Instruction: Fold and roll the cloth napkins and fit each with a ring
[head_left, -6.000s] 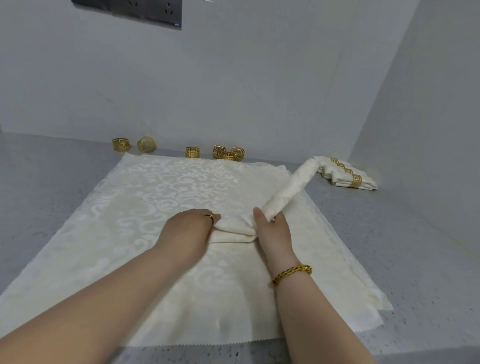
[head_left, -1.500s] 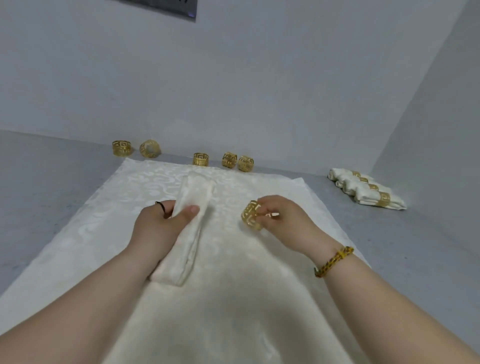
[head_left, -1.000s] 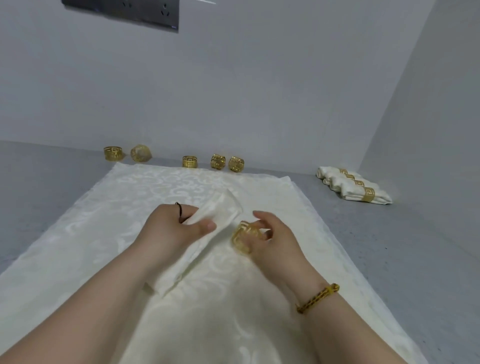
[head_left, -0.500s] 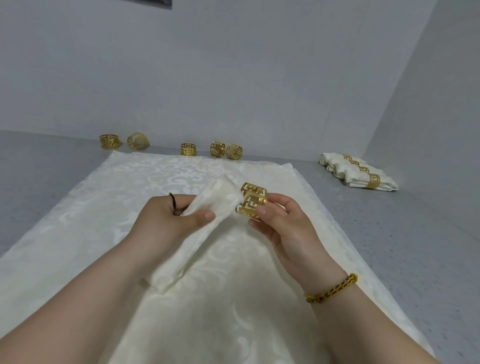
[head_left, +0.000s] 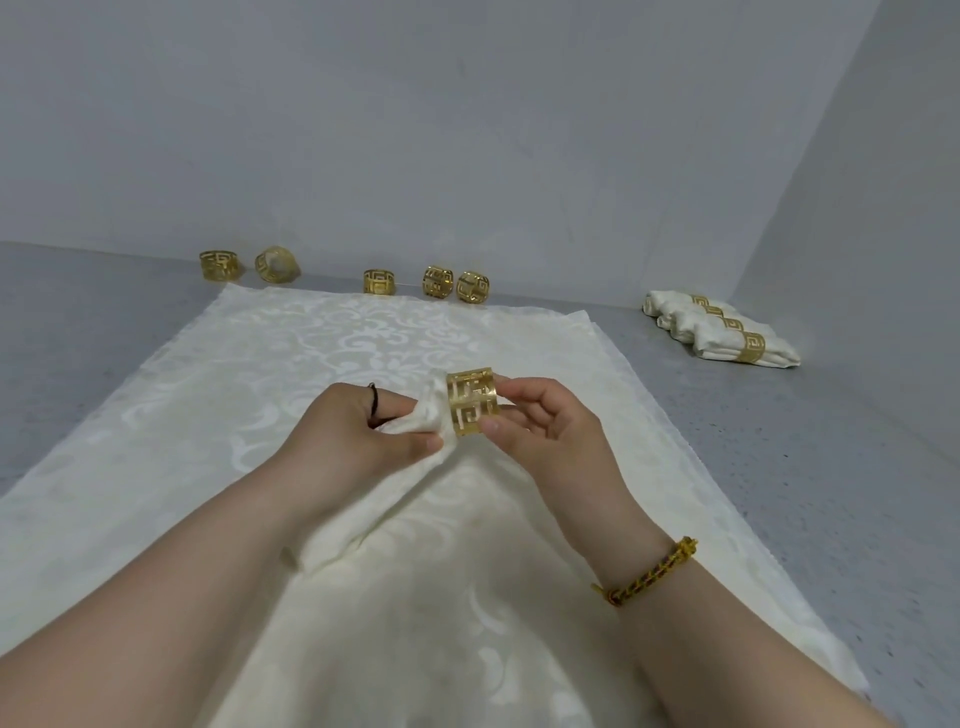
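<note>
A rolled cream napkin (head_left: 363, 525) slants up from lower left to its tip near the middle of the view. My left hand (head_left: 358, 441) grips the roll just below that tip. My right hand (head_left: 545, 431) pinches a gold cut-out ring (head_left: 472, 401) between thumb and fingers. The ring sits over the very tip of the roll, touching my left hand's fingers. Both hands are raised a little above a large cream patterned cloth (head_left: 208, 467) spread flat on the grey surface.
Several loose gold rings (head_left: 379, 282) stand in a row at the cloth's far edge by the wall. A stack of rolled napkins with gold rings (head_left: 722, 332) lies at the far right near the corner. Grey walls close off the back and right.
My right hand has brought the ring from beside the roll's tip onto it. My left hand has slid up nearer the tip, squeezing it narrow.
</note>
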